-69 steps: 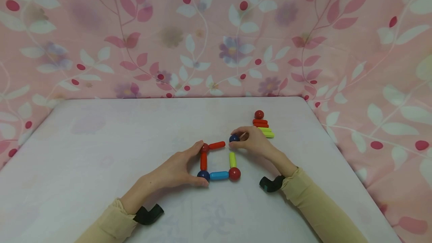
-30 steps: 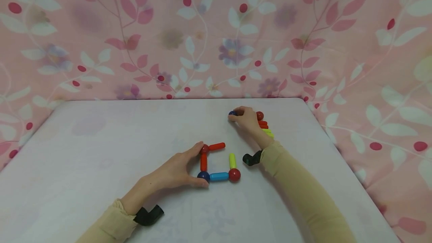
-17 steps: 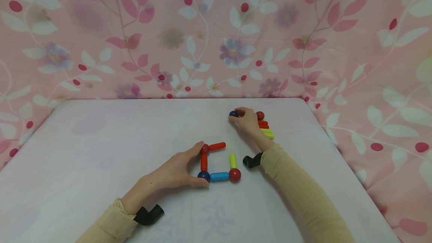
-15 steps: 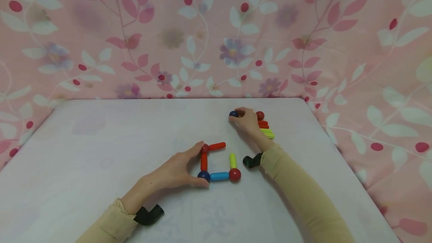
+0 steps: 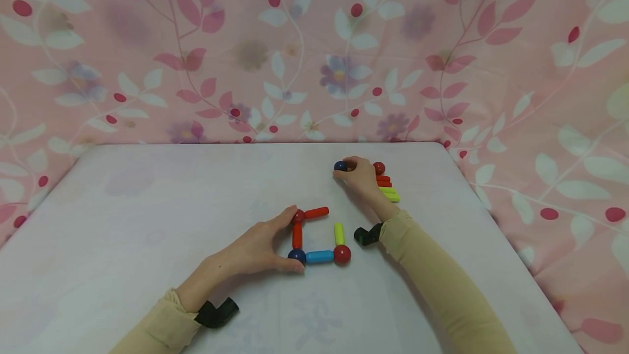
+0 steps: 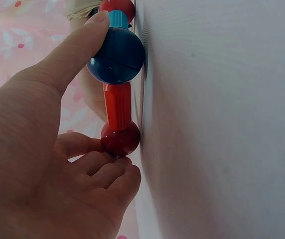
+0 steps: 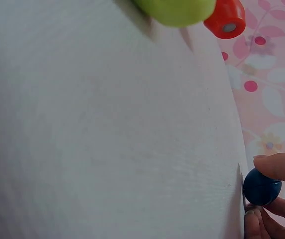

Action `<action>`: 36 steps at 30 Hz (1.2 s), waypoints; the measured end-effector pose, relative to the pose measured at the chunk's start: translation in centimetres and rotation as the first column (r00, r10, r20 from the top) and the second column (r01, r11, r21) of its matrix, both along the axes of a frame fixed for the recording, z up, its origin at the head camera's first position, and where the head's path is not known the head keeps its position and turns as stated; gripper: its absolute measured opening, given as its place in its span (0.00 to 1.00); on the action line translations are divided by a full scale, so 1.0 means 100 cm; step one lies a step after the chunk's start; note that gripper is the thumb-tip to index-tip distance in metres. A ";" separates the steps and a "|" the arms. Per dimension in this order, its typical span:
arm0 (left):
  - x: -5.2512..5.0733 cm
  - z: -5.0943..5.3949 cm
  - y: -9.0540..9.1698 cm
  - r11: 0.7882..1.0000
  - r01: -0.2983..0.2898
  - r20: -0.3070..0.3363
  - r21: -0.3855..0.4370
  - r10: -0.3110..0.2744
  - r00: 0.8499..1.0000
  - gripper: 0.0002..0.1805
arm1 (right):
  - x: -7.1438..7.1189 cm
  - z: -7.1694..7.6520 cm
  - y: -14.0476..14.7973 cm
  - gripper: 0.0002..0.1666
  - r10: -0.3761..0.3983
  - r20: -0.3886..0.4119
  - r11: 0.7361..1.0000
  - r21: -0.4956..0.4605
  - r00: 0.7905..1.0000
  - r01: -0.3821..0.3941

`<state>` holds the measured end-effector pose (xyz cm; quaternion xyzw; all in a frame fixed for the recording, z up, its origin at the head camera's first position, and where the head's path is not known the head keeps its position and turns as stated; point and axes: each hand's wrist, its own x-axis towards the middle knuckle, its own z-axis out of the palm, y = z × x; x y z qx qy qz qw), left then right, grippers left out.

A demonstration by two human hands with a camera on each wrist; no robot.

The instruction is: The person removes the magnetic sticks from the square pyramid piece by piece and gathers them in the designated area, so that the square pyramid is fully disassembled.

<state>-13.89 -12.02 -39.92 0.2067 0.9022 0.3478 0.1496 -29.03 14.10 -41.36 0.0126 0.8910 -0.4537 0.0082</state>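
On the white table lies an open four-sided shape of magnetic building rods and balls. My left hand (image 5: pixel 253 250) spans its left side. The thumb touches the dark blue ball (image 6: pixel 116 55) and the fingers touch the red ball (image 6: pixel 121 139); a red rod (image 6: pixel 117 106) joins these balls. Another red rod (image 5: pixel 316 213) extends from the far ball. A light blue rod (image 5: pixel 319 257) leads to a red corner ball (image 5: pixel 342 254) with a yellow-green rod (image 5: pixel 339 234). Farther back, my right hand (image 5: pixel 360 178) pinches a loose dark blue ball (image 7: pixel 262 187) at the tabletop.
Beside the right hand are a spare red ball (image 5: pixel 379 168), red rods (image 5: pixel 384 181) and yellow-green rods (image 5: pixel 390 194), partly hidden. Both wrists carry black mounts. A pink floral cloth (image 5: pixel 295 70) hangs behind the table's back edge.
From beside the gap in the shape, my right hand has carried the dark blue ball to the back, left of the spare red ball. It has stayed there lately; the left hand has kept its place.
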 end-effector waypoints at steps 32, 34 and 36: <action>0.000 0.001 0.001 1.000 0.003 0.006 0.003 -0.003 1.000 0.64 | 0.085 0.035 0.020 0.35 0.199 -0.022 0.978 -0.061 0.980 -0.200; 0.000 0.001 0.001 1.000 0.004 0.007 0.005 -0.004 1.000 0.64 | 0.092 0.034 0.023 0.35 0.222 -0.001 0.974 -0.056 0.975 -0.221; 0.000 0.001 0.001 1.000 0.003 0.007 0.003 -0.003 1.000 0.64 | 0.098 0.033 0.025 0.35 0.241 0.019 0.969 -0.053 0.970 -0.239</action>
